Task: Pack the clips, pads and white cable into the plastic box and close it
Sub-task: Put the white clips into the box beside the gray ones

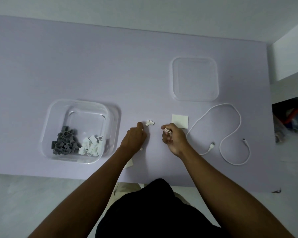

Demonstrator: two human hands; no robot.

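Observation:
The clear plastic box stands open at the left, with grey clips and white clips piled inside. A few loose white clips lie on the table between my hands. My left hand is beside them, fingers curled, with a white bit showing under it. My right hand is shut on several white clips. A white pad lies just beyond it. The white cable is looped to the right. The clear lid lies farther back.
The lilac table ends at its near edge below my forearms. Another white pad peeks out under my left forearm. A white wall block and a dark shelf with clutter stand at the right edge.

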